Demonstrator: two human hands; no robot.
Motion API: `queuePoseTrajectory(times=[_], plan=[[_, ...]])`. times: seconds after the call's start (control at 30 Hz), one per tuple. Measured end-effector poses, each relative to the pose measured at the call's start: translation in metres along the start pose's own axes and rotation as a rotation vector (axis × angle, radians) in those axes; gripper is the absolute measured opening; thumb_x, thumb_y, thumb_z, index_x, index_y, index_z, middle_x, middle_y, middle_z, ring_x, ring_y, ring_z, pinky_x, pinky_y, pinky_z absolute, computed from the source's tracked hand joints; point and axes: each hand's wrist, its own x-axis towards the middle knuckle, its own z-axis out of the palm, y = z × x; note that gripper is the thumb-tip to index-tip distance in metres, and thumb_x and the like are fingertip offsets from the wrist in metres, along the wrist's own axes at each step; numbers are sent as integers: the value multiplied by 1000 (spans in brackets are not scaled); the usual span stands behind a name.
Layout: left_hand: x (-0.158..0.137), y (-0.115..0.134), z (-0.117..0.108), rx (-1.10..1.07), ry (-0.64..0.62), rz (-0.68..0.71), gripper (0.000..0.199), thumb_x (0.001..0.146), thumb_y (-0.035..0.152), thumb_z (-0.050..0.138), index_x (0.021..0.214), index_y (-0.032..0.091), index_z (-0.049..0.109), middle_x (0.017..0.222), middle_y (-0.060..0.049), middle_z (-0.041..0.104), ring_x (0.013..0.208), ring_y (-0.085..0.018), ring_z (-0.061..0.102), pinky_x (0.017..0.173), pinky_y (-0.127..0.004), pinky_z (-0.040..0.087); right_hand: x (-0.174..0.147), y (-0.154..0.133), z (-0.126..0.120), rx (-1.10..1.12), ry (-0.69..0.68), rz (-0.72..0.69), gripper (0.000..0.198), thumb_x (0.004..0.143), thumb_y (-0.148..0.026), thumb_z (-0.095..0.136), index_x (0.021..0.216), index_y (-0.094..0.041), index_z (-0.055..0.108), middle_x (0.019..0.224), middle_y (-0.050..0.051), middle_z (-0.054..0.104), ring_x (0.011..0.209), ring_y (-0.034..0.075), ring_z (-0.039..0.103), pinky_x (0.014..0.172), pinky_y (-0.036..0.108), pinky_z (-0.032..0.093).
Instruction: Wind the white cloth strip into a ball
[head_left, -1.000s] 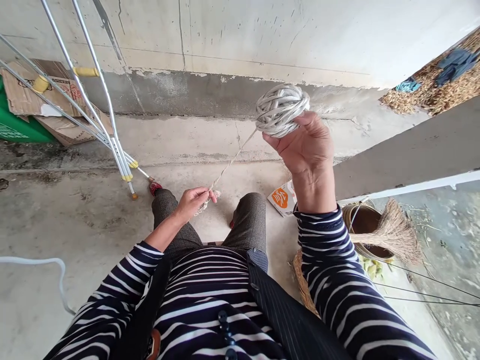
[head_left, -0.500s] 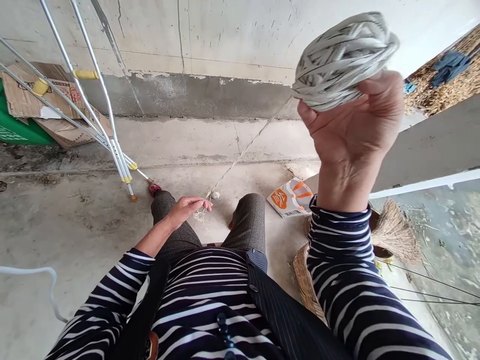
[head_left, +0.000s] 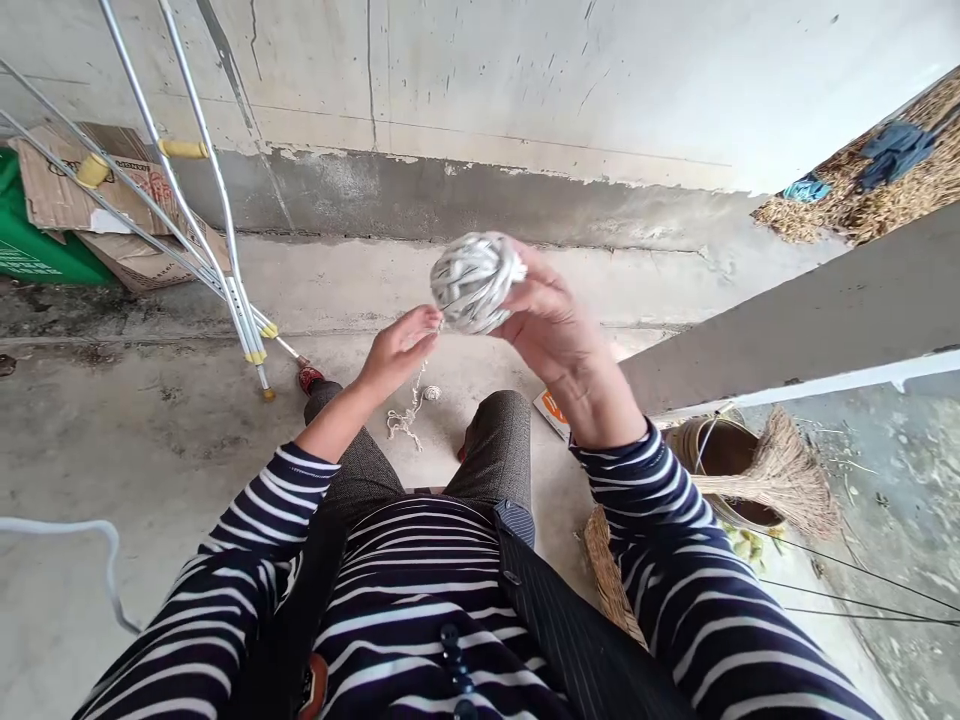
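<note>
- Fingers of the right hand grasp a big grey-white ball of cord from its right side, slightly blurred.
- That ball is held in the air; in view it overlaps the far edge of the concrete floor, where a low ledge begins.
- Left hand: fingertips at the ball's lower left, near a strand; I cannot tell whether they pinch it.
- Loose cord hangs or trails below, beside a small cord ball between the knees.
- Crutches stand near the floor's far left corner, before cardboard.
- Right of the right sleeve, a straw broom lies across a round container.
</note>
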Motion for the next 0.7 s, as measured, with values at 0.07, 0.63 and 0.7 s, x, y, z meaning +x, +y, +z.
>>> queuePoseTrajectory(times=[0.07, 0.63, 0.7], plan=[[11, 20, 16, 3, 73, 65, 43, 87, 53, 74, 108, 16, 74, 112, -9, 79, 114, -28, 69, 102, -38, 54, 3, 13, 3, -11, -32, 21, 43, 72, -28, 75, 115, -29, 67, 123, -1, 73, 124, 27, 65, 95, 45, 64], [-81, -29, 4, 103, -102, -301, 30, 92, 40, 53, 76, 20, 70, 90, -8, 77, 117, -27, 70, 109, -38, 49, 22, -19, -56, 30, 345, -112, 46, 57, -30, 77, 101, -31, 67, 109, -2, 75, 104, 24, 65, 79, 39, 62], [-89, -43, -2, 128, -111, -317, 31, 92, 42, 53, 78, 20, 70, 92, -8, 78, 120, -28, 69, 110, -39, 48, 22, -22, -57, 52, 375, -125, 41, 56, -28, 76, 95, -31, 65, 108, -2, 75, 105, 23, 64, 80, 38, 61]])
